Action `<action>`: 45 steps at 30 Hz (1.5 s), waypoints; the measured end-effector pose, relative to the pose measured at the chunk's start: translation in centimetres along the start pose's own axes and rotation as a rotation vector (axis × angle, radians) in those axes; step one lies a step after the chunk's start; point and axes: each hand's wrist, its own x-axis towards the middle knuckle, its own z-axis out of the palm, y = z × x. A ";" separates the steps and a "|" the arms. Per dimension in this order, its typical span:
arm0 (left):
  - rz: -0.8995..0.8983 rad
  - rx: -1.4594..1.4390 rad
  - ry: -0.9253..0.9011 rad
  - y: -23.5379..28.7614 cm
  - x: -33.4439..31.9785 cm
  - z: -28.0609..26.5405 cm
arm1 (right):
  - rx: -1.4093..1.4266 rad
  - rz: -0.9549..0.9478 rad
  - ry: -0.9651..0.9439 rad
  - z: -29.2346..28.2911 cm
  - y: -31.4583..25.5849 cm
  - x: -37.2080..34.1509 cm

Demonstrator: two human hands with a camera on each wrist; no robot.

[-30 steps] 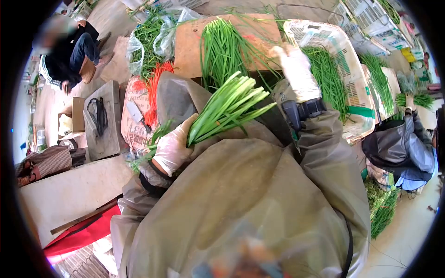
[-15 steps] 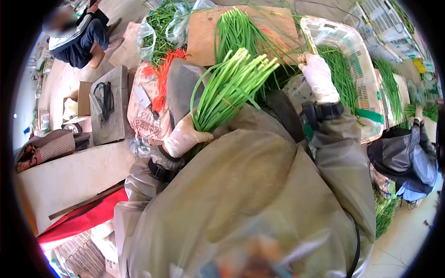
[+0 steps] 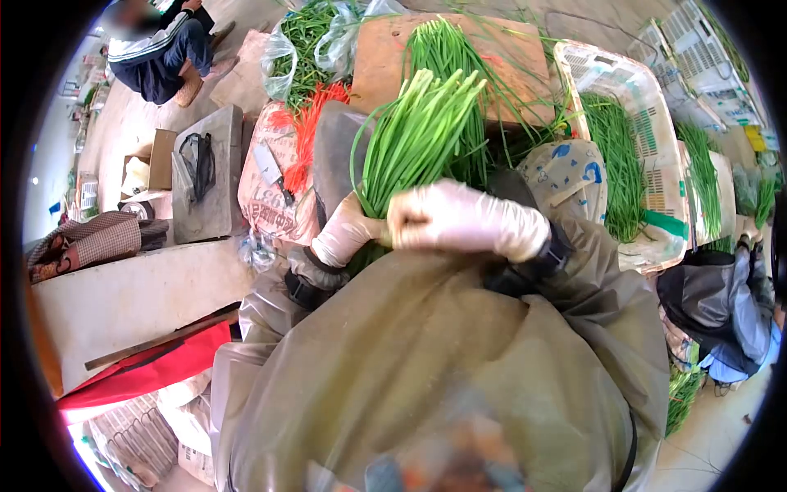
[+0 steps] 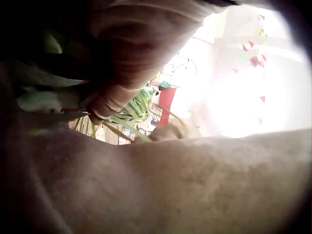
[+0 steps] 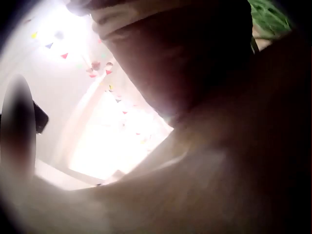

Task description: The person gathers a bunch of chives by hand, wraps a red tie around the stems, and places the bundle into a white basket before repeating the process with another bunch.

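My gloved left hand (image 3: 344, 234) grips a thick bunch of garlic chives (image 3: 422, 131) low down, its pale stem ends pointing up and away from me. Across the lower part of the bunch comes my gloved right hand (image 3: 467, 220), fingers curled and slightly blurred, right beside the left thumb. I cannot tell whether it pinches any leaves. In the left wrist view the left hand (image 4: 141, 44) is dark and close, with green leaves (image 4: 136, 107) past its fingers. The right wrist view shows mostly the shaded right hand (image 5: 161, 63).
Beyond the bunch, more chives lie on a wooden board (image 3: 381, 53). At right stands a white crate (image 3: 656, 123) of chives. Left of my lap, a knife (image 3: 266, 164) and red-orange strips (image 3: 307, 148) lie on a printed sack (image 3: 270, 213). People sit at far left and far right.
The right hand has swept left from beside the crate to the lower bunch. The left hand has turned the bunch more upright, after it lay tilted to the right.
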 end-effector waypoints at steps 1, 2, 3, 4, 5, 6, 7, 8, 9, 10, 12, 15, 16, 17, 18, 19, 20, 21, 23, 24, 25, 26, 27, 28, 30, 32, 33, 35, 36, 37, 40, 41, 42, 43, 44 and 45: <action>-0.094 -0.042 -0.001 0.0 0.1 -0.4 | 0.090 -0.005 -0.113 -0.5 -1.9 -0.5; -0.187 -0.086 -0.003 -0.1 0.2 -1.0 | 0.179 -0.008 -0.225 -1.3 -3.7 -1.1; -0.220 -0.125 -0.011 -0.2 0.1 -1.4 | 0.330 0.057 -0.228 -2.1 -4.4 -2.0; -0.218 -0.127 -0.010 -0.4 0.0 -2.2 | 0.408 -0.056 -0.135 -3.1 -4.0 -3.0; -0.241 -0.110 -0.009 -0.7 -0.1 -3.1 | 0.668 0.175 -0.109 -4.8 -4.7 -4.7; -0.261 -0.091 -0.011 -0.8 0.0 -3.6 | 0.697 0.094 0.070 -5.6 -3.3 -6.2; -0.236 -0.104 0.016 -0.2 0.0 -3.4 | 0.769 0.153 0.168 -6.6 -1.8 -7.4; -0.234 -0.104 0.007 0.0 -0.1 -3.3 | 0.529 0.346 0.181 -7.7 0.3 -7.4; -0.223 -0.114 0.022 0.1 -0.2 -3.3 | -0.041 0.416 0.294 -6.9 3.2 -8.2; -0.213 -0.123 0.036 0.2 -0.2 -3.3 | -0.616 0.467 0.391 -6.1 5.7 -8.8; -0.212 -0.092 0.022 0.2 0.0 -3.1 | -0.496 0.394 0.513 -5.2 6.3 -6.5; -0.220 -0.086 -0.011 -0.1 0.0 -2.8 | 0.093 0.496 0.470 -5.0 2.8 -1.8; -0.222 -0.078 -0.015 -0.2 -0.2 -2.9 | 0.015 0.465 0.484 -5.0 3.3 -0.8; -0.268 -0.162 -0.090 -0.6 -0.4 -3.1 | 0.018 0.459 0.492 -5.2 3.4 -0.9; -0.307 -0.237 -0.163 -0.5 -0.5 -3.5 | 0.217 0.386 0.417 -5.5 3.3 -0.7; -0.260 -0.153 -0.200 -0.4 -0.5 -3.9 | 0.409 0.315 0.326 -5.9 2.9 -0.4; -0.223 -0.209 -0.245 -0.5 -0.7 -4.0 | 0.576 0.235 0.275 -6.3 1.9 -1.3; -0.245 -0.284 -0.268 -1.6 -0.8 -4.9 | 0.674 0.183 0.250 -6.5 0.6 -2.3; -0.270 -0.362 -0.292 -3.1 -0.8 -5.6 | 0.855 0.023 0.141 -6.9 -0.9 -4.6; -0.247 -0.432 -0.277 -3.3 -0.8 -5.4 | 0.934 -0.087 0.054 -7.1 -1.1 -6.0; -0.225 -0.503 -0.263 -3.4 -0.8 -5.2 | 0.988 -0.219 0.000 -7.3 -1.2 -7.1; -0.226 -0.502 -0.264 -3.6 -0.7 -5.5 | 0.880 -0.271 -0.058 -8.4 -0.7 -7.9; -0.215 -0.497 -0.289 -3.4 -0.5 -5.6 | 0.757 -0.087 0.027 -9.0 -0.8 -8.6; -0.205 -0.492 -0.317 -3.3 -0.5 -5.5 | 0.629 0.095 0.112 -9.3 -1.0 -9.1; -0.220 -0.586 -0.329 -2.7 -0.4 -4.7 | -0.061 0.390 0.443 -8.7 3.4 -8.5; -0.210 -0.566 -0.428 -3.3 0.1 -5.3 | -0.423 0.337 0.746 -8.0 5.7 -6.9; -0.216 -0.561 -0.435 -3.3 0.2 -5.1 | -0.030 0.371 0.739 -8.3 4.3 -5.7; -0.296 -0.588 -0.372 -3.3 -0.3 -4.5 | 0.237 0.387 0.757 -8.3 2.6 -3.0; -0.310 -0.580 -0.377 -3.8 -0.4 -4.8 | 0.102 0.377 0.804 -8.5 2.7 -1.7; -0.322 -0.613 -0.458 -4.6 -0.3 -5.6 | -0.072 0.277 0.852 -8.5 5.3 -0.1; -0.333 -0.650 -0.539 -4.8 -0.6 -6.0 | 0.049 0.245 0.881 -9.9 6.2 -0.2; -0.333 -0.649 -0.532 -4.7 -0.8 -6.0 | -0.137 0.222 1.016 -10.5 6.3 -1.0; -0.335 -0.653 -0.527 -4.5 -1.1 -6.0 | -0.406 0.294 1.104 -11.3 6.9 -1.8; -0.332 -0.654 -0.518 -4.4 -1.4 -6.1 | -0.357 0.331 1.063 -11.9 8.1 -2.7; -0.335 -0.652 -0.516 -4.3 -1.5 -6.0 | -0.310 0.368 1.026 -12.2 9.2 -3.2; -0.334 -0.649 -0.515 -4.3 -1.4 -6.0 | -0.020 0.271 0.835 -11.8 9.7 -3.0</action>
